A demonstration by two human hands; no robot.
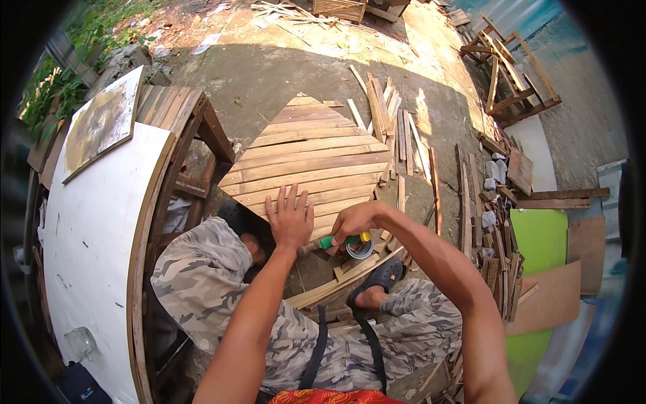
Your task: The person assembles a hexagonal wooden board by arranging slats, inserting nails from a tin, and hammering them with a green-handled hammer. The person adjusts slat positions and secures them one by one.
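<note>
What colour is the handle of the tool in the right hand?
Green with a yellow end, on the tool handle in the right hand; head view.

Tool head (pixel 306 248) behind left wrist.

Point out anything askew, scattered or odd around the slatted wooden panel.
Loose wood strips lie scattered at mixed angles on the concrete beside the slatted panel. The panel sits cornerwise, like a diamond. The left hand presses flat on it; the right hand grips a green-handled tool. Nothing looks broken or spilled.
</note>
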